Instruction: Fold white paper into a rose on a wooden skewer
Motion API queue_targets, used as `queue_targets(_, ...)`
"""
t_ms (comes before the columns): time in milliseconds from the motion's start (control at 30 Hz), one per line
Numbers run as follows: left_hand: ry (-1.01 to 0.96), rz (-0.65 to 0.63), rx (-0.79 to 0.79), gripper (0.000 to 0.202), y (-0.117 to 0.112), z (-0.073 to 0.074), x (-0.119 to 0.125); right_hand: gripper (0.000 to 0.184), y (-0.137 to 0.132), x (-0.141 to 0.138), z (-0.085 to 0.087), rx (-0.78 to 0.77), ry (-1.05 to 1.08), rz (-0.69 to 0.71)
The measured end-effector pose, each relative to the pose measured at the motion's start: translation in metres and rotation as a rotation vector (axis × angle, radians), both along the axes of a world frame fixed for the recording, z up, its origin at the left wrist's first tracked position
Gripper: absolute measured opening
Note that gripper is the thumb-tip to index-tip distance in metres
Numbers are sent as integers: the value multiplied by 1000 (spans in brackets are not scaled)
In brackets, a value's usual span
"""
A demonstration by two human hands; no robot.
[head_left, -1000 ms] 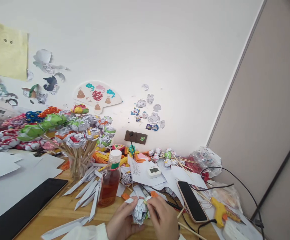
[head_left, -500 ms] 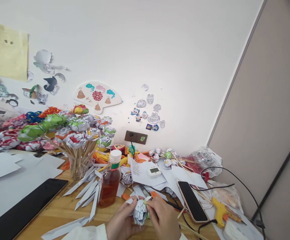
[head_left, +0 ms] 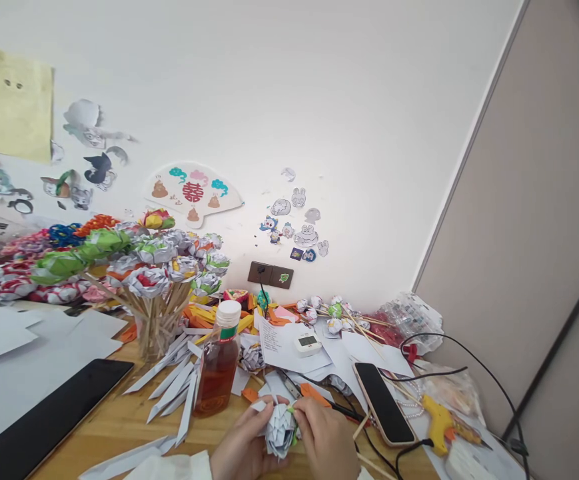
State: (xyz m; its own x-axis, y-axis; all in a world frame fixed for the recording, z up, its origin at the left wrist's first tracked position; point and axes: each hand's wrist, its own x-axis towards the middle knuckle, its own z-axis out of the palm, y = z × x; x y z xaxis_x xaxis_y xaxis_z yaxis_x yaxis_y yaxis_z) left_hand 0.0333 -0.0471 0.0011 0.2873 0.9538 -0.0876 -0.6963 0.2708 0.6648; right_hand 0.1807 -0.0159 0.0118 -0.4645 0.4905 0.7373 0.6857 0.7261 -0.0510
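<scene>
1. I hold the white paper flower (head_left: 280, 432) low at the near middle of the worktop (head_left: 100, 427), to the right of the bottle (head_left: 218, 367) and nearer to me
2. My left hand (head_left: 246, 437) is wrapped around the flower's left side, thumb on top, the other fingers partly hidden behind and beneath it
3. My right hand (head_left: 325, 427) pinches a bit of green paper (head_left: 291, 408) at the flower's right edge, between thumb and forefinger; I cannot tell whether that bit is fixed or loose
4. As for what is done, many folded white points already overlap into a rounded head, so I judge the white part well along
5. More green shows low on the flower's right side, which looks to me the less settled one; no stick shows on it, though my hands could be hiding one
6. Far to the left, a clear cup (head_left: 144, 343) holds many stick-mounted flowers (head_left: 149, 280) that look finished, and small round flowers (head_left: 336, 311) on sticks lie farther right
7. Plenty of material looks unused: folded white strips (head_left: 169, 393) fan out left of the bottle, with orange pieces (head_left: 315, 392) just beyond my right hand
8. The yellow glue gun (head_left: 436, 423) lies to the right, past the phone (head_left: 388, 407), and neither hand touches it
</scene>
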Motion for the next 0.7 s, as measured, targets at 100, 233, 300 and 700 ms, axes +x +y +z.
queue_targets(100,6,4,20,15,1,0,-1,36,-1,-1,3,67,16,-14)
queue_targets(233,23,10,25,17,1,0,-2,32,-3,-2,5,183,81,-75)
queue_targets(300,22,11,28,16,1,0,-2,30,-4,-2,5,209,91,-76)
queue_targets(700,36,22,29,19,1,0,-2,29,-3,-1,5,166,65,55)
